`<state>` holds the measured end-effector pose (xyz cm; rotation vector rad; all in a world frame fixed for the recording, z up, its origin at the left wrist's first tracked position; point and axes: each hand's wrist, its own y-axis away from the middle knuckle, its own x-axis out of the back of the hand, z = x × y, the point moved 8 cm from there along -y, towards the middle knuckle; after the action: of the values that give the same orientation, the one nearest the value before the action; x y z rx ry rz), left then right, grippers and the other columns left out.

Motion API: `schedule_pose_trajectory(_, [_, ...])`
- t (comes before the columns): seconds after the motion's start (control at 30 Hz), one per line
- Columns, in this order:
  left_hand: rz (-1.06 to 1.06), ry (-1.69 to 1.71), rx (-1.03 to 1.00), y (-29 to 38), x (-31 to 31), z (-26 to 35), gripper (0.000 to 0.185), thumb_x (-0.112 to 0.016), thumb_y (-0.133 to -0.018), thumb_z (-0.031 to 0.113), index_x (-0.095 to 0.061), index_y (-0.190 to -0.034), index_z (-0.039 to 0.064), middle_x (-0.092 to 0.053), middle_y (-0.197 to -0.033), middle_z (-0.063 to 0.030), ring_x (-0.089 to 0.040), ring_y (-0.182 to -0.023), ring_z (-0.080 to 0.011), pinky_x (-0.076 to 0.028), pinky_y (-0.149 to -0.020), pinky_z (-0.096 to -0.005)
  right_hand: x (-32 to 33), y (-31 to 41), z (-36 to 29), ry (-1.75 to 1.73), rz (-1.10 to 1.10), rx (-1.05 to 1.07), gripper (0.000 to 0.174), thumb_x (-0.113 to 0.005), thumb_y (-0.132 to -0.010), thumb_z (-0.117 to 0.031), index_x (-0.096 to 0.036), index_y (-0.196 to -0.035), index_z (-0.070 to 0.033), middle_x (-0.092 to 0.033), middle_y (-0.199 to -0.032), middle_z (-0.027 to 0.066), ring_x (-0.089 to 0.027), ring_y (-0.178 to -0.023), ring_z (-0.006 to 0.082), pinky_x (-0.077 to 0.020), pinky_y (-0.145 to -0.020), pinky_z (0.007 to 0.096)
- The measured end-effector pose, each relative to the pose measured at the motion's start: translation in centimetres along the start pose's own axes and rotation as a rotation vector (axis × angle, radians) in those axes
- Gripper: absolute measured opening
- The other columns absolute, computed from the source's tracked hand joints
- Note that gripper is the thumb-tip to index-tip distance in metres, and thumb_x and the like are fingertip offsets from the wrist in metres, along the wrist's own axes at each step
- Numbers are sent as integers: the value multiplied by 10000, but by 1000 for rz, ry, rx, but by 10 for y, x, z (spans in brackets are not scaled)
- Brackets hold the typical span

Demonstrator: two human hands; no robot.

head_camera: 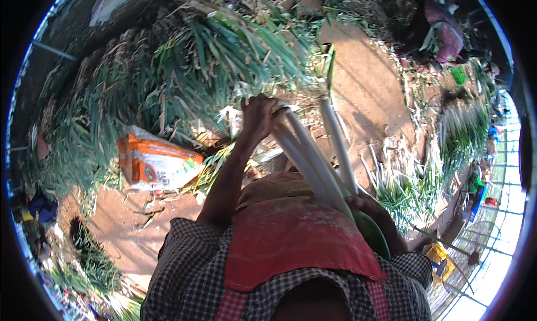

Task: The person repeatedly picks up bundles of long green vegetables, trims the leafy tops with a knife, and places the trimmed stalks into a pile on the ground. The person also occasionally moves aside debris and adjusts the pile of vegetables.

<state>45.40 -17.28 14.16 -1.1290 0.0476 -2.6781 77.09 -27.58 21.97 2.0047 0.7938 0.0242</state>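
Several long green onion stalks (308, 163) slant across my lap, their thick white stems pointing away from me. My left hand (261, 116) is at the far ends of these stems, with its fingers curled in on them. Lower and to the right, my right hand (366, 205) grips the stalks beside the red apron (289, 241). One separate white stem (337, 144) stands out to the right of the bunch and also runs down to my right hand. Green leaves (374, 233) bend back past my right forearm.
A large heap of green onions (188, 65) spreads ahead and left. An orange and white printed sack (161, 161) lies before it. More bundles (402, 178) rest on the right, near a yellow object (439, 260). Bare soil (365, 75) shows ahead right. A person's sleeve (447, 31) appears at far right.
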Motion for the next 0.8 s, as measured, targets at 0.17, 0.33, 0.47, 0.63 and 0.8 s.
schedule_pose_trajectory(0.17, [499,-253,-110,22,46,-5,182,-600,-875,219,-671,-777,83,-630,-725,-138,-582,-665,-353,-432,-640,-463,-12,-24,-37,91,-185,44,778,-699,-828,-422,-408,-1392,28,-532,-1312,151,-493,-1211,215,-353,-1039,316])
schedule_pose_trajectory(0.33, [594,-207,309,15,47,-76,318,-560,-898,264,-642,-768,-14,-635,-765,-226,-599,-702,-424,-455,-631,-494,17,-64,-35,294,-366,38,740,-704,-805,-488,-511,-1305,21,-587,-1204,126,-543,-1117,192,-419,-965,335])
schedule_pose_trajectory(0.47, [618,-333,653,73,114,-162,305,-537,-851,175,-677,-729,-67,-656,-673,-222,-636,-610,-407,-497,-581,-508,29,-40,-62,271,-434,193,687,-692,-814,-477,-548,-1261,24,-635,-1095,102,-595,-1001,167,-466,-885,321])
schedule_pose_trajectory(0.63, [611,-557,-76,36,130,56,347,-623,-879,177,-612,-1210,75,-612,-1093,-166,-568,-1026,-337,-387,-934,-484,55,-60,-54,296,-586,91,730,-693,-810,-508,-527,-1287,20,-610,-1141,103,-572,-1024,160,-460,-887,315])
schedule_pose_trajectory(0.8, [-9,-449,301,44,56,32,361,-690,-803,365,-678,-995,59,-650,-974,-170,-620,-954,-344,-475,-828,-461,52,-76,-43,483,-570,100,652,-664,-825,-527,-610,-1196,6,-650,-1027,81,-588,-931,141,-459,-818,330])
